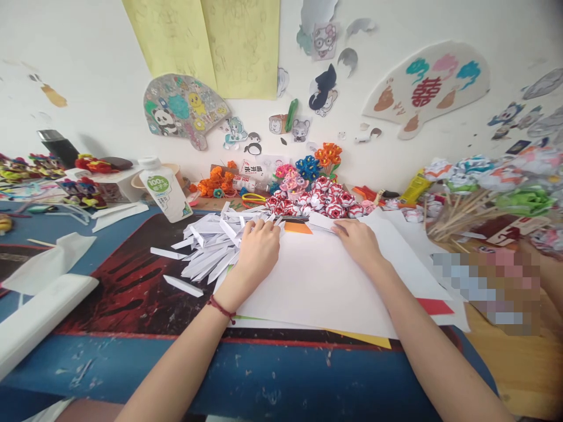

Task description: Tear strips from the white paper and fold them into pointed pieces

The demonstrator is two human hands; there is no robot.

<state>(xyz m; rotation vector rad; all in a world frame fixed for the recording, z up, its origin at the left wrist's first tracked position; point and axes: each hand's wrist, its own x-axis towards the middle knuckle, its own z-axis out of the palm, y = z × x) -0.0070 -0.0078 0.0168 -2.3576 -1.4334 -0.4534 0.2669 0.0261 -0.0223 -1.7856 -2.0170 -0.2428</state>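
A large white paper sheet (323, 281) lies on the blue table in front of me, over orange, red and yellow sheets. My left hand (258, 249) presses on the sheet's far left edge with fingers curled down. My right hand (357, 239) lies flat at the sheet's far right edge, fingers together and stretched toward a folded strip. A pile of folded white paper strips (213, 246) sits just left of my left hand. A red cord is round my left wrist.
Paper flowers (316, 196) in red, pink, blue and orange crowd the wall side. A white bottle (163, 189) stands at the back left. Skewers with paper balls (457, 211) lie at the right. Loose white strips (182, 285) and folded paper (44, 264) lie left.
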